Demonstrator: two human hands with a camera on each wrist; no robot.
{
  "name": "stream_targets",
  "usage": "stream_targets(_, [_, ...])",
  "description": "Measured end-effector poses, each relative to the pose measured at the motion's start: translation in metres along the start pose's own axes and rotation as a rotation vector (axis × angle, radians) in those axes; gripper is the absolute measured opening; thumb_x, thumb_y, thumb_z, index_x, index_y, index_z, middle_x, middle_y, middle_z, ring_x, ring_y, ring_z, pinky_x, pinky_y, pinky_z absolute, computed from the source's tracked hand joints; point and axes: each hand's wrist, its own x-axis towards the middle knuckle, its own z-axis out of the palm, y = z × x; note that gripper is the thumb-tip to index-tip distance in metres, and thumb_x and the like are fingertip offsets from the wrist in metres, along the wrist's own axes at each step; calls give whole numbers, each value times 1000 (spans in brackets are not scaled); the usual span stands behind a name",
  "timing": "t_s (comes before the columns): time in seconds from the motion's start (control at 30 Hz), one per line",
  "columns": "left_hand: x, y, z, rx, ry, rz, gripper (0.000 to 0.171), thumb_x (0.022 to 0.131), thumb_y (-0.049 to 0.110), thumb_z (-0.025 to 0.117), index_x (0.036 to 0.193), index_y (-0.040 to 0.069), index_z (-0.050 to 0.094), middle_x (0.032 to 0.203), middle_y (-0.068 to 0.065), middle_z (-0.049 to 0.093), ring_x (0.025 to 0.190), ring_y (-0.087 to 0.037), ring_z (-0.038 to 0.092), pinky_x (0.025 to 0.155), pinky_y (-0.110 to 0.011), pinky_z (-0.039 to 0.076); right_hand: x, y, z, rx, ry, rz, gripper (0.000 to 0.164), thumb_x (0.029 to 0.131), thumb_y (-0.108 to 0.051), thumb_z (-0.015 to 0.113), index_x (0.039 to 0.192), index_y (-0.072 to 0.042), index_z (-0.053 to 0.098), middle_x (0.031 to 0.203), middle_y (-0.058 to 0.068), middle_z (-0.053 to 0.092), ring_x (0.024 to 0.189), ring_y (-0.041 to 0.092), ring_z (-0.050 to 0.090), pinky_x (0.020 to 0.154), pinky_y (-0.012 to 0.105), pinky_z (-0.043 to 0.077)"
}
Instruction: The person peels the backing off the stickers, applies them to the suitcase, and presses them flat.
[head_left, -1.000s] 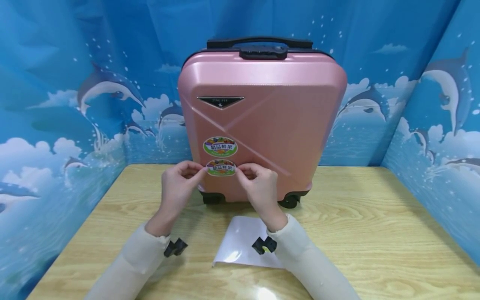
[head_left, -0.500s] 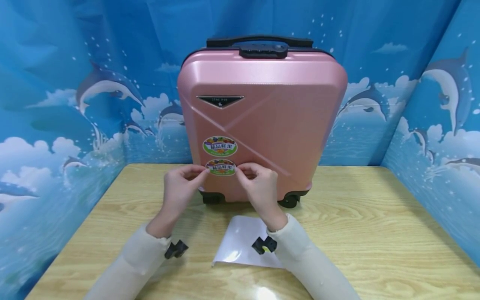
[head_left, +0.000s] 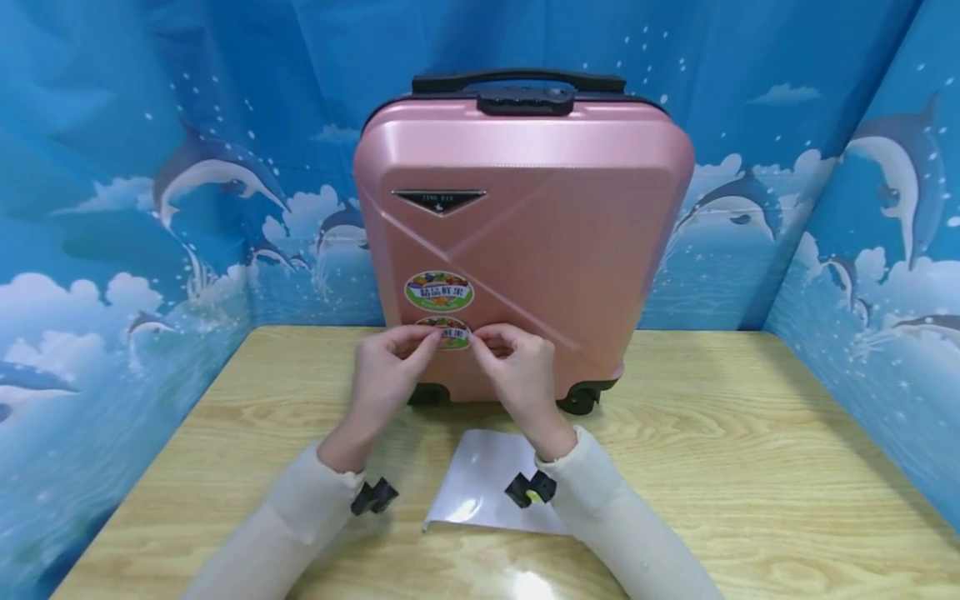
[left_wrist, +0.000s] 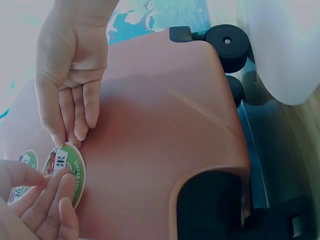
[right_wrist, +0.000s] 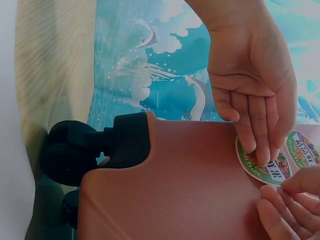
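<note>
A pink suitcase (head_left: pixel 525 242) stands upright on its black wheels. Two oval fruit stickers are on its front, the upper sticker (head_left: pixel 439 291) lying flat and uncovered. The lower sticker (head_left: pixel 454 337) is partly hidden by my left hand (head_left: pixel 390 371), whose fingers press on its surface from the left; in the right wrist view those fingers (right_wrist: pixel 256 127) look fairly straight. My right hand (head_left: pixel 519 375) pinches the lower sticker's right edge between thumb and index finger. Both hands also show against the suitcase in the left wrist view.
On the wooden table (head_left: pixel 720 467) in front of the suitcase lies a glossy white sheet (head_left: pixel 483 479), partly under the right forearm. A blue dolphin-print backdrop (head_left: pixel 202 192) encloses the back and sides. Small black devices sit at both wrists.
My left hand has slid rightward from the lower sticker's left edge, over part of its face. My right hand stays at the right edge. The suitcase has hardly shifted.
</note>
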Motion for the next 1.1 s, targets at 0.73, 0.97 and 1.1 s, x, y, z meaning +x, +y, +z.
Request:
stream_targets(0.73, [0, 4, 14, -70, -31, -21, 12, 87, 10, 66, 90, 1, 73, 86, -12, 72, 78, -17, 69, 65, -24, 55, -1, -1, -4, 23, -44, 26, 6, 82, -4, 69, 81, 2, 72, 73, 9, 71, 61, 13, 66, 56, 22, 54])
stream_targets(0.97, [0, 3, 16, -58, -35, -15, 12, 87, 12, 67, 90, 2, 74, 86, -10, 72, 77, -17, 69, 64, -24, 55, -3, 0, -8, 11, -56, 27, 5, 82, -4, 70, 82, 1, 72, 73, 9, 71, 62, 13, 67, 57, 22, 54])
stream_targets(1.1, [0, 1, 17, -20, -40, -5, 12, 87, 12, 68, 90, 3, 75, 86, -9, 73, 75, -17, 68, 60, -21, 53, -5, 2, -13, -6, -69, 25, 5, 82, -4, 70, 82, 0, 72, 73, 7, 71, 63, 12, 67, 58, 23, 54])
